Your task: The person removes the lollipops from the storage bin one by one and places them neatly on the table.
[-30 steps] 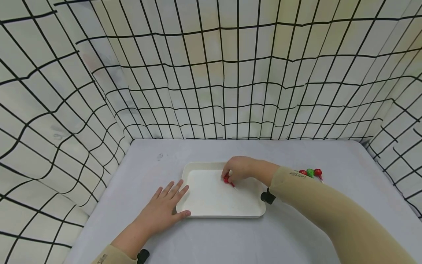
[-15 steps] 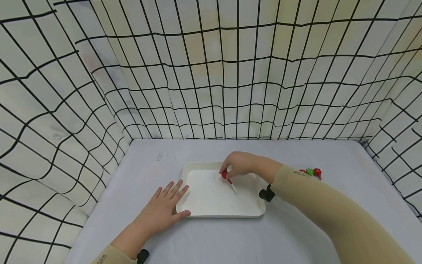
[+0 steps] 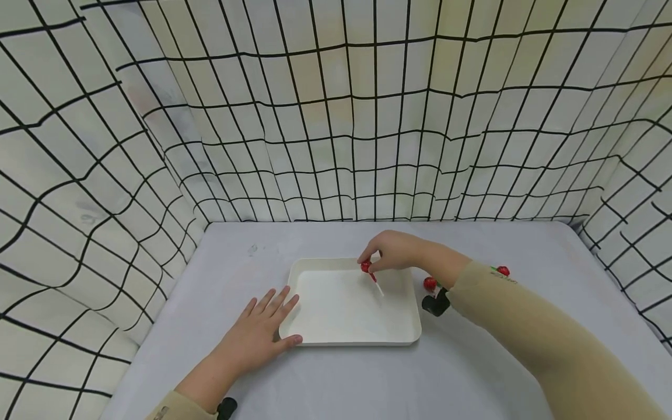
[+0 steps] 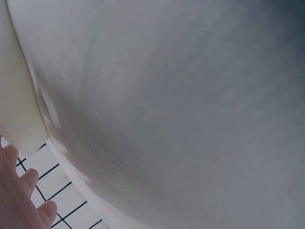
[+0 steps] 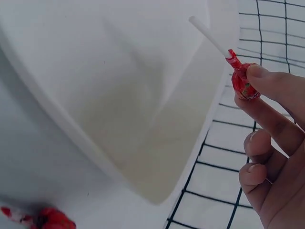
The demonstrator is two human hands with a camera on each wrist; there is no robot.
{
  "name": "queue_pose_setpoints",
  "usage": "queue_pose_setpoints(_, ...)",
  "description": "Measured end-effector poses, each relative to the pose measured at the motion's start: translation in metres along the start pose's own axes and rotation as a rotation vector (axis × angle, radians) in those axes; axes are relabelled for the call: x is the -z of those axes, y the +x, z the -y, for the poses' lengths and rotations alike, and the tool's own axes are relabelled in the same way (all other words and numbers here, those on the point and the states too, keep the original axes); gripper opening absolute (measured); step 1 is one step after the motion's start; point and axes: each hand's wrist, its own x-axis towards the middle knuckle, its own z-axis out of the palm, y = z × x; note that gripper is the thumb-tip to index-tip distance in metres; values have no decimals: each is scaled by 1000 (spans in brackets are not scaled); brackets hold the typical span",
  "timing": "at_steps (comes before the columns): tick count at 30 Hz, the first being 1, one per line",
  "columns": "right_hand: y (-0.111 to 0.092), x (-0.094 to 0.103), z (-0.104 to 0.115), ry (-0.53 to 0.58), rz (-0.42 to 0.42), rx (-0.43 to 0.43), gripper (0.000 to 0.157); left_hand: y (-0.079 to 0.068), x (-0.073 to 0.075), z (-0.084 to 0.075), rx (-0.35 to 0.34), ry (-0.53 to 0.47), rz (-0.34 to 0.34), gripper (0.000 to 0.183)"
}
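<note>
My right hand (image 3: pixel 399 249) pinches a red-wrapped lollipop (image 3: pixel 366 266) by its candy end, over the far right part of a white tray (image 3: pixel 352 321). In the right wrist view, thumb and forefinger grip the red candy (image 5: pixel 244 82) while its white stick (image 5: pixel 207 34) points away over the tray; the other fingers are loosely curled. My left hand (image 3: pixel 262 332) lies at the tray's left edge with fingers straight and spread, the thumb at the near left corner. The left wrist view shows just the fingertips (image 4: pixel 31 179) beside the tray's wall (image 4: pixel 21 95).
Right of the tray, a red lollipop (image 3: pixel 430 283) lies on the white-covered table (image 3: pixel 357 385). Another red lollipop (image 3: pixel 503 270) lies farther right, with a bit of green beside it, partly hidden by the right sleeve (image 3: pixel 504 315). A white wall with black grid lines (image 3: pixel 378 140) surrounds the table.
My right hand has raised the lollipop from the tray and shifted right and toward the far edge. A red lollipop beside the tray has come into view near the wrist. The left hand has stayed still.
</note>
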Motion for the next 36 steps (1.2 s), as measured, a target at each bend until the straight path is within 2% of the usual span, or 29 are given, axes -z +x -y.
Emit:
queue_pose_setpoints(5, -16, 10, -16, 43, -62, -21, 30, 0, 1, 1, 12, 5, 19, 84)
queue_pose_setpoints(11, -44, 18, -36, 79, -124, -76, 28, 0, -1, 1, 5, 5, 5, 83)
queue_pose_setpoints(19, -82, 14, -78, 107, -180, -94, 30, 1, 1, -1, 18, -8, 23, 84)
queue_pose_setpoints(31, -150, 11, -123, 61, -170, -248, 34, -1, 1, -1, 19, 16, 19, 84)
queue_pose_setpoints(36, -177, 9, -143, 37, -173, -287, 33, 0, 1, -1, 14, 10, 12, 83)
